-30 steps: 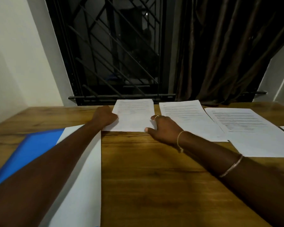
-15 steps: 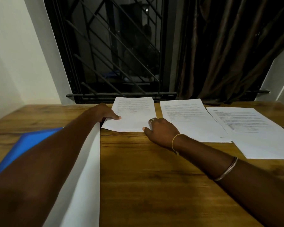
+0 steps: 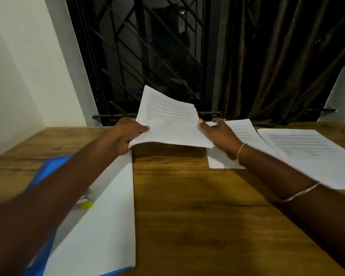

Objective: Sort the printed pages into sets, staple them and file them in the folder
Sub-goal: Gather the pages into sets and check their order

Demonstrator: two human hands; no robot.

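printed pages (image 3: 167, 124), a thin white set of sheets with grey lines of text, are held above the brown wooden table (image 3: 187, 206), in front of the black window grille (image 3: 147, 56). my left hand (image 3: 126, 134) grips their left edge, thumb on top and fingers curled beneath. my right hand (image 3: 219, 134) is at their right edge with its thumb against the paper and its fingers fairly straight; the blur keeps me from telling whether it pinches or only steadies.

i judge the set light and floppy: the far end curls up and the near edge sags between my hands. so it wants a hold at both side edges, or one hand flat beneath, and a firm pinch (loose sheets slide over each other easily). creasing is the main risk; nothing here would break.

a second white printed stack (image 3: 245, 130) lies just beside my right hand, a third white printed stack (image 3: 307, 152) further right. the open blue folder (image 3: 54, 166) with its white inner sheet (image 3: 108, 216) lies under my left forearm, with small yellow-tipped items (image 3: 86, 205) on it.

print shows on all three piles, but none can be read; no brand or label is visible.
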